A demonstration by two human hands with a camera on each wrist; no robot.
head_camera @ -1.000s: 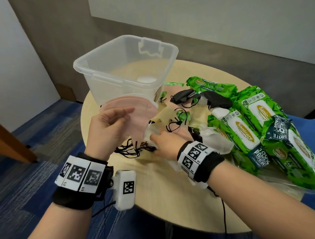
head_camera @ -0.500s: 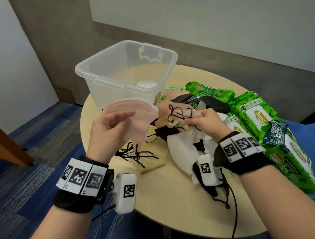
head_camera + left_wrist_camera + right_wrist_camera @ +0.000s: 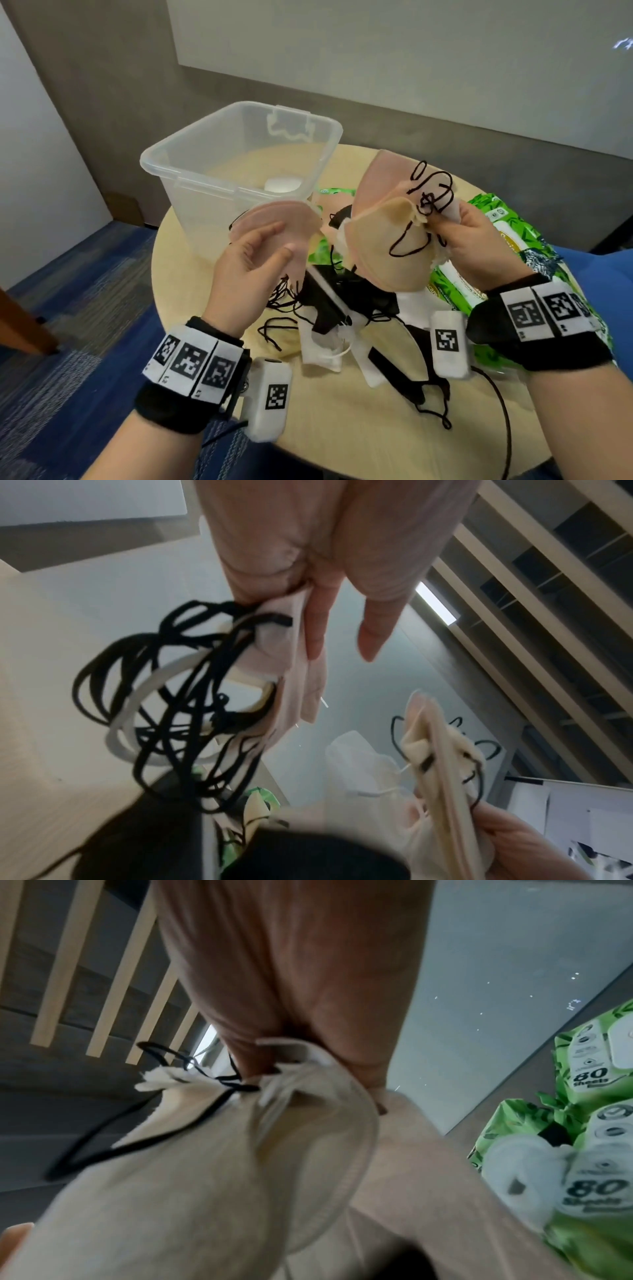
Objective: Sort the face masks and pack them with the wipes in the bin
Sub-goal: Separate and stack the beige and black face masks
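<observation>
My left hand (image 3: 253, 253) holds a stack of pink face masks (image 3: 298, 219) in front of the clear plastic bin (image 3: 212, 178); their black ear loops (image 3: 164, 696) dangle below the fingers (image 3: 316, 620). My right hand (image 3: 469, 240) pinches a beige mask (image 3: 380, 253) and a pink mask (image 3: 380, 178) by their ends, lifted above the table, black loops (image 3: 431, 195) bunched at the fingers. The beige mask (image 3: 192, 1164) fills the right wrist view. Loose white, black and beige masks (image 3: 342, 329) lie in a heap on the round table (image 3: 359, 428). Green wipe packs (image 3: 507, 233) sit behind my right hand.
The bin stands at the table's far left with a small white round thing (image 3: 282, 183) showing at its bottom. Wipe packs (image 3: 596, 1177) crowd the right edge. A black cable (image 3: 503, 411) trails off the front. Blue carpet (image 3: 68, 308) lies to the left.
My right hand has picked beige and pink masks off the heap and raised them up beside the left hand's stack. The left hand has held its pink masks in place.
</observation>
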